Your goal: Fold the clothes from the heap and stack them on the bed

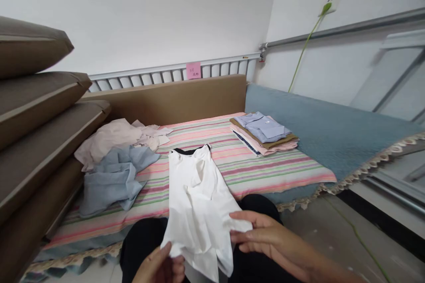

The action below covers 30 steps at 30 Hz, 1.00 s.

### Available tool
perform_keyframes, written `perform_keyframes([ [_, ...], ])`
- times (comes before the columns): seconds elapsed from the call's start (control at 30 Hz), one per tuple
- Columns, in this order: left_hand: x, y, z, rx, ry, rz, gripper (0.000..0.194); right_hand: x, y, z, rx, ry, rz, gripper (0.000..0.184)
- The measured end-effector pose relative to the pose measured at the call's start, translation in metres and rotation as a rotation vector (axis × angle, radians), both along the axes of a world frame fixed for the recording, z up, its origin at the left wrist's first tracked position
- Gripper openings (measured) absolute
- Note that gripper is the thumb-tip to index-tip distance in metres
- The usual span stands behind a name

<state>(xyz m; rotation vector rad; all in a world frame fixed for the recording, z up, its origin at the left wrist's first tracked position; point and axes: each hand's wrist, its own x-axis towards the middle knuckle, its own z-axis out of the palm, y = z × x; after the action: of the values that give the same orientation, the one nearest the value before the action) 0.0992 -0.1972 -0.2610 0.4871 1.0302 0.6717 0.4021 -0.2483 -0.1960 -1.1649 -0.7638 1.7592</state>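
A white shirt [199, 199] with a dark band at its far end lies lengthwise before me, partly on the striped cloth and partly over my knees. My left hand [162, 265] pinches the shirt's near left corner between thumb and fingers. At the near right edge, my right hand [262, 234] holds a fold of the white cloth, thumb above and fingers below. A loose flap of fabric stands up in the middle of the shirt. The near hem hangs down between my knees.
On the left lie a rumpled light-blue garment [113, 177] and a crumpled pale-pink garment [113, 139]. A stack of folded clothes [264, 130] sits to the right. Brown cushions [43, 124] are piled at far left. A striped cloth [272, 170] covers the seat, beside a blue cover [315, 128].
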Motion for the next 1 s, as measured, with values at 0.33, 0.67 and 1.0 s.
perform_keyframes([
  [0.33,0.056,0.186,0.076,0.17,-0.011,0.23,0.017,0.024,0.205,0.033,0.167,-0.03,-0.003,0.028],
  [0.67,0.095,0.352,-0.001,0.061,0.117,0.291,0.021,0.025,0.383,-0.044,-0.201,-0.803,-0.085,0.03],
  [1.0,0.076,0.34,-0.007,0.405,0.027,0.311,0.024,0.031,0.367,-0.06,0.07,-1.134,-0.15,0.038],
])
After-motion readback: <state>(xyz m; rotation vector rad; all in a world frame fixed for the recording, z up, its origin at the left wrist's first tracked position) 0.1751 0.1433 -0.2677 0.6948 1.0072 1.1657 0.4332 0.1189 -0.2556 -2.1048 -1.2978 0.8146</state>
